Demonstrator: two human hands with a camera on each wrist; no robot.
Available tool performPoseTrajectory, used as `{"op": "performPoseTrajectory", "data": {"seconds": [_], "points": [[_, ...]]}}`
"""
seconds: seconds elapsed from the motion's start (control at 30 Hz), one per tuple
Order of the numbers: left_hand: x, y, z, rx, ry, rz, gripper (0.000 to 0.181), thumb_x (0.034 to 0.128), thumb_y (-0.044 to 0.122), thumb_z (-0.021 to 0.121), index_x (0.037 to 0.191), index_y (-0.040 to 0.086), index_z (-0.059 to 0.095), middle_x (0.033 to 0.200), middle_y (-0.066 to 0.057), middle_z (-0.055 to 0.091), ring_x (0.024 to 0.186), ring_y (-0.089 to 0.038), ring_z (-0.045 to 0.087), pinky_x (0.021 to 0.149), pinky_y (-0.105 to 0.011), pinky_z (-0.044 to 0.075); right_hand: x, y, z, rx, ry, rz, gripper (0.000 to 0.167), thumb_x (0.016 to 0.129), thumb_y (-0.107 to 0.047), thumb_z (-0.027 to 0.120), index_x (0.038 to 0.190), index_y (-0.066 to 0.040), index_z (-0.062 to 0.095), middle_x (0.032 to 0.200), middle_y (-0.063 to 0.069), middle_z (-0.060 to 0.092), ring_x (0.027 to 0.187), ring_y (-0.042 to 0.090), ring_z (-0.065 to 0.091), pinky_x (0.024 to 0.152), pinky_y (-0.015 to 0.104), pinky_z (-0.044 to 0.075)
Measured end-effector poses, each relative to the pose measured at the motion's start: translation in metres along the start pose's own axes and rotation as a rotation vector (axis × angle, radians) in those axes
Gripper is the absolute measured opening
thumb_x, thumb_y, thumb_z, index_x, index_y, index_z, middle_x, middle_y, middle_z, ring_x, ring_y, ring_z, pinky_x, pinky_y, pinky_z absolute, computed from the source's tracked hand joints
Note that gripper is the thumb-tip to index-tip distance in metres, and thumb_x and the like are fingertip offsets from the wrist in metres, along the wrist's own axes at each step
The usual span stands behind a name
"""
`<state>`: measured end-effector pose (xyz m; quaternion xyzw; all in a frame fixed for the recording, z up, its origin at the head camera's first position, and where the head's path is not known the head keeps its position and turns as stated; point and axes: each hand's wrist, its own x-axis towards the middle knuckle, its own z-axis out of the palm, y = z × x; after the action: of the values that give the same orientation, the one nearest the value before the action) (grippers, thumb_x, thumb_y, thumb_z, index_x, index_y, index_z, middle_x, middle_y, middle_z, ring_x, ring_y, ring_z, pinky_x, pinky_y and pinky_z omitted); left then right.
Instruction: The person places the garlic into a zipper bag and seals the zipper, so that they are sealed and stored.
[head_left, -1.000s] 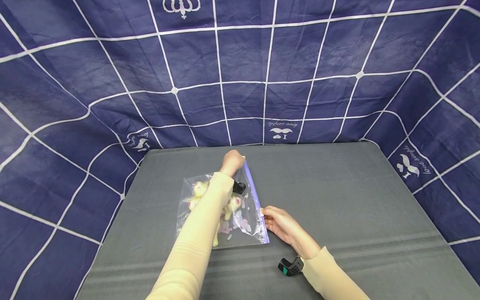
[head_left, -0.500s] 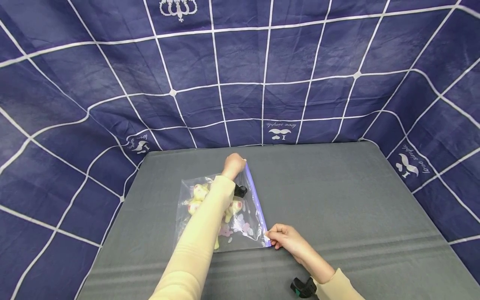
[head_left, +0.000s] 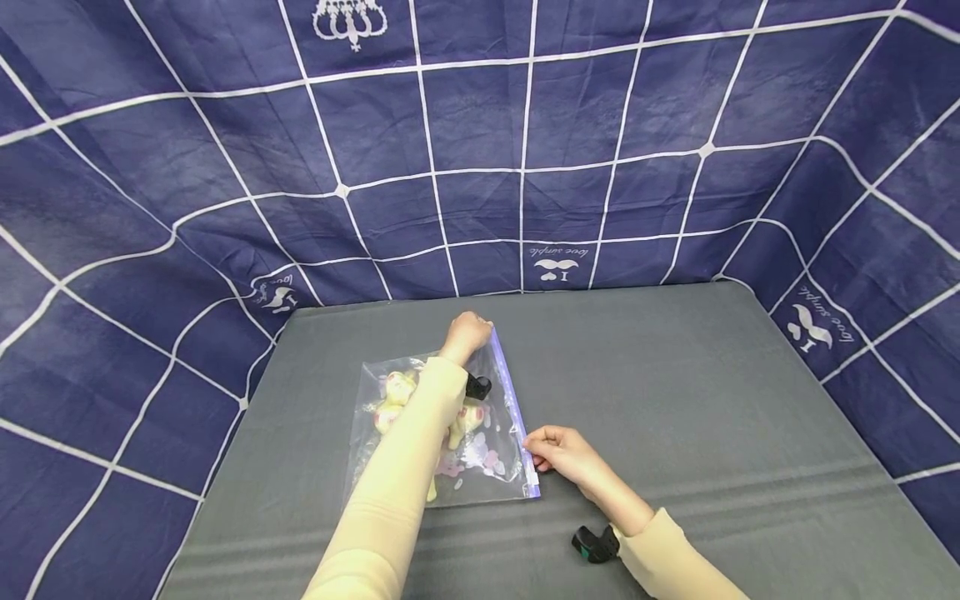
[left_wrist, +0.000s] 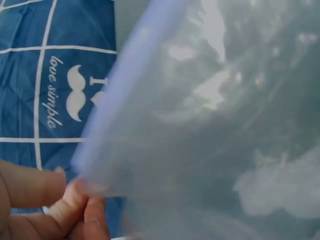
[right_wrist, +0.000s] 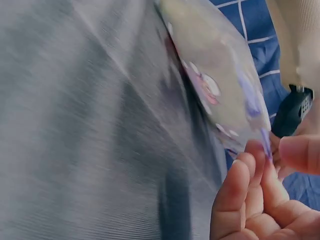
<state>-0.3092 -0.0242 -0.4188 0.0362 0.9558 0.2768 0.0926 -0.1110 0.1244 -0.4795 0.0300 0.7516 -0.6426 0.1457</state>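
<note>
A clear zip bag [head_left: 480, 487] with a purple strip [head_left: 511, 400] along its right edge lies on the grey table. Inside are several pale yellow toy-like pieces [head_left: 399, 387] with pink marks; my left forearm hides some. At the far end of the strip, my left hand [head_left: 467, 333] pinches the bag's corner. My right hand [head_left: 562, 454] pinches the strip nearer its front end, thumb against fingers [right_wrist: 250, 165]. A small white slider [head_left: 532, 479] sits on the strip's front end, just below the right fingertips. Seen from the left wrist, the bag [left_wrist: 200, 140] is blurred.
Grey cloth covers the table [head_left: 675, 392]. Blue curtains with white grid lines [head_left: 480, 208] stand behind it and at both sides. Black wrist devices [head_left: 596, 544] are worn on both arms, below cream sleeves [head_left: 397, 483].
The right hand slid toward me along the strip with the slider to its front end. Since then it has moved back up a little, leaving the slider there. The left hand stays at the corner.
</note>
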Motion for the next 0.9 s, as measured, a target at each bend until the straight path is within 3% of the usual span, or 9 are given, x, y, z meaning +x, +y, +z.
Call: {"op": "performPoseTrajectory", "data": {"seconds": [0.1,0.23,0.4,0.63,0.9], "points": [[-0.011,0.002,-0.009,-0.077,0.015,0.014,0.027,0.0986,0.019,0.048,0.095,0.0,0.066,0.115,-0.017,0.068,0.114,-0.033,0.061,0.103,-0.04,0.049,0.013,-0.007,0.0,-0.011,0.046,0.008,0.026,0.092,-0.011,0.061,0.104,0.012,0.066,0.074,-0.003,0.061,0.066,0.007,0.057,0.061,0.016,0.053],[-0.025,-0.003,-0.024,-0.136,0.022,0.06,0.028,0.0991,0.019,0.049,0.113,0.002,0.065,0.119,-0.015,0.067,0.114,-0.031,0.061,0.102,-0.042,0.05,0.029,-0.015,-0.001,-0.043,0.097,0.019,0.024,0.092,-0.01,0.061,0.103,0.01,0.068,0.072,-0.002,0.063,0.065,0.008,0.057,0.06,0.017,0.053],[-0.052,-0.023,-0.045,-0.143,0.023,0.083,0.03,0.1005,0.024,0.052,0.116,0.003,0.065,0.114,-0.015,0.069,0.107,-0.031,0.063,0.096,-0.044,0.052,0.047,-0.019,-0.002,-0.072,0.124,0.008,0.022,0.093,-0.007,0.059,0.103,0.01,0.067,0.07,-0.001,0.062,0.064,0.009,0.057,0.06,0.019,0.054],[-0.097,-0.078,-0.063,-0.174,0.058,0.023,0.032,0.102,0.022,0.049,0.121,-0.001,0.061,0.115,-0.02,0.067,0.106,-0.035,0.063,0.094,-0.047,0.053,0.066,-0.022,-0.004,-0.074,0.186,-0.003,0.022,0.093,-0.007,0.061,0.102,0.012,0.067,0.069,0.0,0.062,0.061,0.007,0.056,0.059,0.019,0.055],[-0.126,-0.146,-0.068,-0.113,0.12,-0.114,0.033,0.1014,0.018,0.047,0.119,-0.008,0.057,0.116,-0.027,0.06,0.107,-0.041,0.058,0.091,-0.051,0.051,0.079,-0.021,-0.003,-0.106,0.189,0.023,0.025,0.093,-0.013,0.065,0.101,0.01,0.069,0.07,-0.002,0.059,0.061,0.007,0.056,0.06,0.018,0.055]]}}
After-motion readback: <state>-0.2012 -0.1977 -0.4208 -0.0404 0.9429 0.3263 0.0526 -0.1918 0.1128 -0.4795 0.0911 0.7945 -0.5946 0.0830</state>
